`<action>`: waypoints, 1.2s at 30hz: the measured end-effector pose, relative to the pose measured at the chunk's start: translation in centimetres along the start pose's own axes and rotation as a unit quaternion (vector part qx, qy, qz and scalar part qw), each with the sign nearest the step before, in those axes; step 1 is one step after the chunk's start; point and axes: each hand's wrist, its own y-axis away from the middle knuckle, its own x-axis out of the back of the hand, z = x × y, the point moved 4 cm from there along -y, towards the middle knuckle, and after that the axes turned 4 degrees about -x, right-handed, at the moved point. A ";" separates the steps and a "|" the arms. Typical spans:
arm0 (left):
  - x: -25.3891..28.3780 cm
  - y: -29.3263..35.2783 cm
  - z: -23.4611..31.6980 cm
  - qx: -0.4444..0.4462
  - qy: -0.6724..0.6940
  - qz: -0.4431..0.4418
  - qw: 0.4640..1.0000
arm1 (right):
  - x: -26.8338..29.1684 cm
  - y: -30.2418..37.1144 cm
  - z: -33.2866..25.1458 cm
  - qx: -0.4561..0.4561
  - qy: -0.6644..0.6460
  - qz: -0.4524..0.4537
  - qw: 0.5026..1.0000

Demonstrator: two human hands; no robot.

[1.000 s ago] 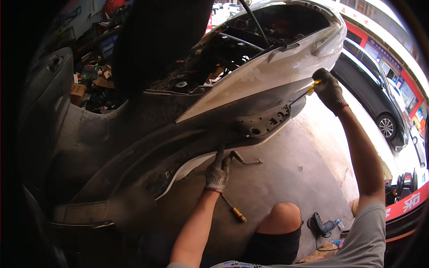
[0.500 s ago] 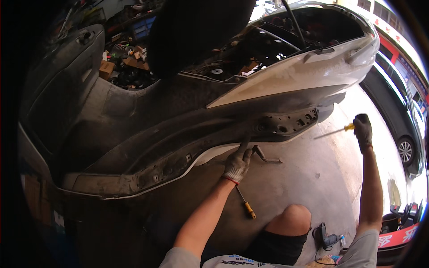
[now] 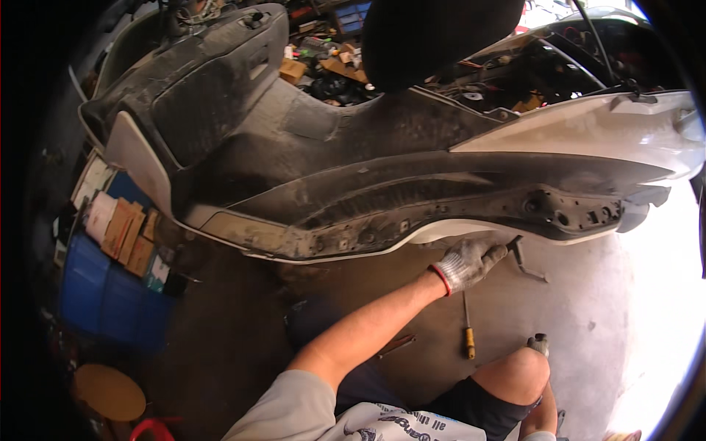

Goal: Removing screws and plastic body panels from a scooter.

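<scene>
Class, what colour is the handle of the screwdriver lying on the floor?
The screwdriver handle is mainly yellow, seen best in the head view.

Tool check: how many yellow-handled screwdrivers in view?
1. The screwdriver lies on the floor, just below the left hand in the picture. Another could be hidden at the right hand, partly behind the knee.
</scene>
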 end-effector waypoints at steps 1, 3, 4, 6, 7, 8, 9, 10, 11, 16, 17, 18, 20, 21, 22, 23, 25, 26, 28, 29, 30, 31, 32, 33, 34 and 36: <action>1.4 0.6 0.4 0.004 -0.053 -0.032 0.998 | -1.9 0.6 -0.5 -0.036 0.024 -0.022 0.999; 3.4 1.7 -0.7 0.031 -0.123 -0.077 0.989 | -4.1 2.1 -2.1 -0.013 0.039 -0.027 0.999; 4.1 2.1 -0.8 0.034 -0.176 -0.124 0.976 | -4.1 2.9 -2.8 0.002 0.050 -0.005 0.999; 6.2 3.3 -1.9 0.048 -0.192 -0.149 0.969 | -4.0 4.6 -4.2 0.034 0.073 0.040 0.996; 7.3 3.8 -2.3 0.069 -0.210 -0.161 0.962 | -4.2 5.5 -5.1 0.049 0.084 0.061 0.993; 8.2 4.4 -2.8 0.090 -0.227 -0.173 0.954 | -4.4 6.4 -5.9 0.064 0.096 0.082 0.990; 8.9 4.9 -3.2 0.126 -0.217 -0.168 0.953 | -4.2 7.5 -7.1 0.080 0.105 0.106 0.986; 9.2 5.3 -3.8 0.132 -0.222 -0.166 0.952 | -4.1 8.6 -9.1 0.085 0.103 0.100 0.986; 9.5 5.8 -4.6 0.149 -0.202 -0.146 0.957 | -5.0 9.8 -11.5 0.111 0.122 -0.003 0.986; 8.0 6.3 -6.8 0.146 -0.192 -0.127 0.962 | -8.5 14.3 -13.9 0.203 0.254 -0.093 0.941; 7.8 6.5 -7.0 0.108 -0.186 -0.122 0.969 | -9.2 14.9 -13.6 0.204 0.222 -0.105 0.948; 7.7 6.5 -6.9 0.109 -0.188 -0.120 0.969 | -9.2 14.8 -13.3 0.203 0.188 -0.112 0.954; 7.6 6.5 -6.3 0.109 -0.197 -0.124 0.966 | -9.3 14.8 -12.7 0.200 0.119 -0.126 0.964; 7.8 6.6 -5.8 0.105 -0.199 -0.123 0.967 | -9.2 14.7 -12.3 0.198 0.084 -0.132 0.968; 7.8 6.7 -5.9 0.104 -0.200 -0.120 0.967 | -8.9 14.7 -11.9 0.197 0.049 -0.138 0.970; 7.8 6.8 -6.3 0.094 -0.195 -0.114 0.970 | -8.7 14.6 -11.5 0.194 0.014 -0.143 0.970; 7.8 6.3 -5.7 0.074 -0.194 -0.100 0.973 | -7.4 13.7 -10.6 0.187 -0.054 -0.147 0.970; 7.8 6.2 -5.5 0.069 -0.192 -0.098 0.974 | -6.7 13.2 -10.1 0.183 -0.087 -0.147 0.968; 8.2 6.3 -5.2 0.108 -0.163 -0.097 0.976 | -5.0 12.4 -9.0 0.173 -0.154 -0.146 0.962; 8.2 6.2 -5.2 0.114 -0.160 -0.102 0.975 | -3.8 11.9 -8.3 0.167 -0.187 -0.143 0.957; 8.3 5.9 -4.5 0.104 -0.155 -0.103 0.977 | -2.3 11.3 -7.7 0.161 -0.221 -0.137 0.952; 8.3 5.6 -3.6 0.118 -0.139 -0.112 0.977 | -0.8 10.9 -7.0 0.155 -0.254 -0.130 0.946; 7.9 5.1 -3.1 0.130 -0.123 -0.122 0.976 | 0.8 10.5 -6.2 0.148 -0.287 -0.122 0.938; 7.0 4.6 -3.3 0.111 -0.101 -0.114 0.982 | 2.3 10.3 -5.3 0.142 -0.320 -0.113 0.930; 6.9 4.8 -3.5 0.107 -0.102 -0.110 0.983 | 4.4 10.1 -5.4 0.152 -0.330 -0.060 0.930; 7.4 5.6 -4.0 0.105 -0.077 -0.082 0.988 | 9.1 11.2 -6.8 0.105 -0.398 -0.052 0.910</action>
